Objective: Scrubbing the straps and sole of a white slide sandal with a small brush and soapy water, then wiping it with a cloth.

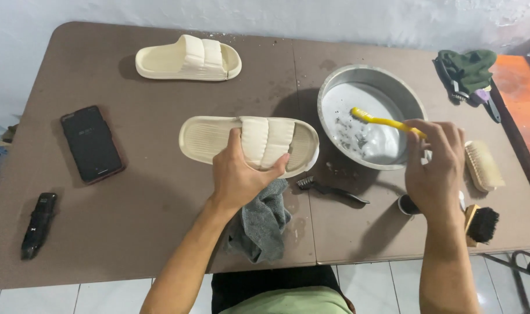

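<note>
On the brown folding table (pixel 131 232), the left hand (pixel 237 174) grips the near cream ribbed foam slide sandal (pixel 218 139) by its strap, while the right hand (pixel 434 168), fingers closed on a yellow plastic toothbrush (pixel 381 121), dips bristles into the round metal basin (pixel 335 87); wetting them fully seems wise.

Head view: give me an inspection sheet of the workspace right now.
Surface: brown table, specks near basin.
Job's things: cream slide sandal; yellow toothbrush, head over metal basin of water.
Clutter: second sandal, phone, black device, grey cloth, black brush, two scrub brushes, green cloth.
Hands: left hand grips sandal strap; right hand holds toothbrush.
Cables: nothing seen.
Surroundings: white wall, tiled floor.
</note>
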